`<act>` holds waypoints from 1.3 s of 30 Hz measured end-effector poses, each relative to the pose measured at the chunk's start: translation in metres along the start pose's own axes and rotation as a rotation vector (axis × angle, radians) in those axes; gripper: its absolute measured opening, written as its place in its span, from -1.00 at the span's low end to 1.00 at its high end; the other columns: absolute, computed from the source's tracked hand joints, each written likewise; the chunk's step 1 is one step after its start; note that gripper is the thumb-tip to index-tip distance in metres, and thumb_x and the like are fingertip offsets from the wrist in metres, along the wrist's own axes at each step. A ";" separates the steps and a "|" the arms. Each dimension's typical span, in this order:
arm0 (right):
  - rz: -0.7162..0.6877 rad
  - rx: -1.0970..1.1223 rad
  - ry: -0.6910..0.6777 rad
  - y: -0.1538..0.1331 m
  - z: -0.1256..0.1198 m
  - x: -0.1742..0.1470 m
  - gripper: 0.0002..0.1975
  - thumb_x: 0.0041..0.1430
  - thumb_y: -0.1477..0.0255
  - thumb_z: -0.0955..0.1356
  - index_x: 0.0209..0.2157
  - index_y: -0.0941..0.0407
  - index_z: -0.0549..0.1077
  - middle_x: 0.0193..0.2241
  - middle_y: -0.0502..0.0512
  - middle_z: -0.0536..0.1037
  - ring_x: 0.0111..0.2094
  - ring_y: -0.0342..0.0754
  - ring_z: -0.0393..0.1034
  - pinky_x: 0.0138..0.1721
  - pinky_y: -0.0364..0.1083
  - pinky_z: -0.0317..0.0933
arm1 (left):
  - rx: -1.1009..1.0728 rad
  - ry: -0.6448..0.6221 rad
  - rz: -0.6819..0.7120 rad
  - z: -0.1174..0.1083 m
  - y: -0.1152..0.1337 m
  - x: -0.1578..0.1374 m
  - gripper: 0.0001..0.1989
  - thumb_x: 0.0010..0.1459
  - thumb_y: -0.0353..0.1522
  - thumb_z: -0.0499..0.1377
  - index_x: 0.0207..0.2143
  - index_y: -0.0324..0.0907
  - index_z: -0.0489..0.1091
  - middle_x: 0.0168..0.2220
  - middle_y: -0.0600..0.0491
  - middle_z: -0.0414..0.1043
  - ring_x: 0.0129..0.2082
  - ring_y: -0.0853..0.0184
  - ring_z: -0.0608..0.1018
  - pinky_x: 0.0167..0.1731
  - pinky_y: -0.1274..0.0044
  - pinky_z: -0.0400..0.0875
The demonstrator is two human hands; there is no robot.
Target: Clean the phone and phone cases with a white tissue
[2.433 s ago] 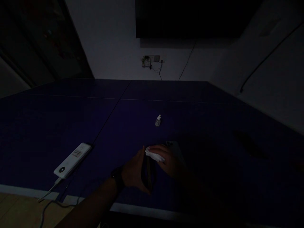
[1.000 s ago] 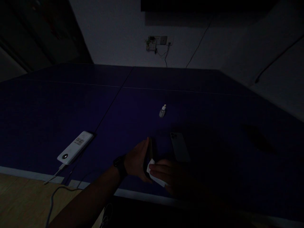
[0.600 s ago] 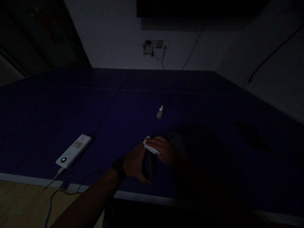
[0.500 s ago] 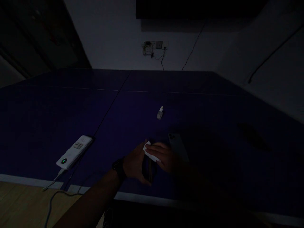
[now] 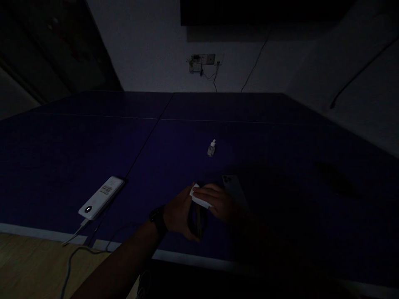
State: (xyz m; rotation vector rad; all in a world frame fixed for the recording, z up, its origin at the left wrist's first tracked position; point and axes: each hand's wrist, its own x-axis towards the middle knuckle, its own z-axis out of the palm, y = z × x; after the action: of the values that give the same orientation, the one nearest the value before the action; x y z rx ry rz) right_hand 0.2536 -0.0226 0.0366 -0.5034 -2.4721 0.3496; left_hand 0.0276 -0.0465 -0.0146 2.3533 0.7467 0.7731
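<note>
My left hand [image 5: 179, 216], with a dark watch [image 5: 158, 218] on its wrist, grips a dark, slim phone-like object [image 5: 198, 222] on edge between thumb and fingers. The dim light hides its exact kind. A folded white wipe or cloth [image 5: 201, 202] lies under the fingers of my right hand [image 5: 218, 202], which presses it against the object's upper part. Just right of that hand, a phone [image 5: 235, 189] with several camera lenses lies back up, partly hidden by the hand and forearm. Farther off stands a small dropper bottle [image 5: 211, 148] with a white top.
A white power bank [image 5: 102, 198] with a plugged-in cable [image 5: 75, 236] sits left on the dark blue table [image 5: 149, 166]. A dark, indistinct item [image 5: 335, 178] lies at the right. Behind the table are wall sockets [image 5: 204, 59] and a dark screen [image 5: 264, 12].
The view has shifted slightly. My right hand and the white wipe have barely moved on the dark object; my left hand keeps its hold.
</note>
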 end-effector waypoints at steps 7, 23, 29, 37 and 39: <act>-0.088 -0.004 -0.011 -0.027 0.004 -0.017 -0.52 0.28 0.63 0.21 0.20 0.20 0.36 0.09 0.25 0.53 -0.02 0.04 0.43 -0.08 0.04 0.42 | 0.040 -0.016 -0.048 0.002 -0.005 -0.005 0.74 -0.52 0.09 0.51 0.39 -0.18 -0.68 0.41 -0.38 -0.23 0.34 -0.36 0.08 0.23 -0.09 0.14; 0.078 -0.049 -0.008 0.016 -0.003 0.010 -0.45 0.27 0.67 0.18 0.24 0.11 0.34 0.16 0.17 0.48 0.04 0.01 0.41 0.04 0.07 0.37 | -0.001 -0.002 -0.022 -0.005 0.006 0.004 0.62 -0.45 0.11 0.49 0.43 -0.22 -0.46 0.41 -0.33 -0.17 0.36 -0.30 0.05 0.32 -0.03 0.00; 0.001 -0.065 0.022 0.001 0.003 0.001 -0.50 0.32 0.63 0.18 0.25 0.17 0.31 0.15 0.24 0.48 0.07 0.05 0.40 0.04 0.09 0.37 | 0.018 -0.024 -0.022 -0.001 0.000 -0.001 0.64 -0.46 0.10 0.50 0.43 -0.20 -0.50 0.42 -0.34 -0.20 0.36 -0.33 0.03 0.30 -0.06 0.03; -0.039 -0.067 -0.202 -0.066 0.002 -0.040 -0.58 0.33 0.57 0.25 0.20 0.20 0.37 0.11 0.24 0.52 -0.07 0.00 0.45 -0.13 -0.05 0.41 | 0.025 -0.079 -0.105 0.002 -0.004 -0.007 0.75 -0.51 0.10 0.50 0.37 -0.25 -0.72 0.42 -0.46 -0.31 0.36 -0.40 -0.01 0.25 -0.11 0.08; -0.055 -0.082 -0.190 -0.061 0.000 -0.037 -0.59 0.34 0.58 0.25 0.19 0.19 0.38 0.09 0.22 0.54 -0.09 -0.01 0.45 -0.12 -0.06 0.40 | 0.038 -0.084 -0.106 0.002 -0.003 -0.007 0.75 -0.50 0.11 0.49 0.37 -0.26 -0.72 0.42 -0.47 -0.33 0.36 -0.41 -0.02 0.24 -0.12 0.08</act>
State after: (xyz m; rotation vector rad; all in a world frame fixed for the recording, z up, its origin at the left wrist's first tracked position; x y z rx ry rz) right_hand 0.2655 -0.0932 0.0401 -0.4535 -2.6877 0.2867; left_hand 0.0226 -0.0493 -0.0206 2.3426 0.8495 0.6165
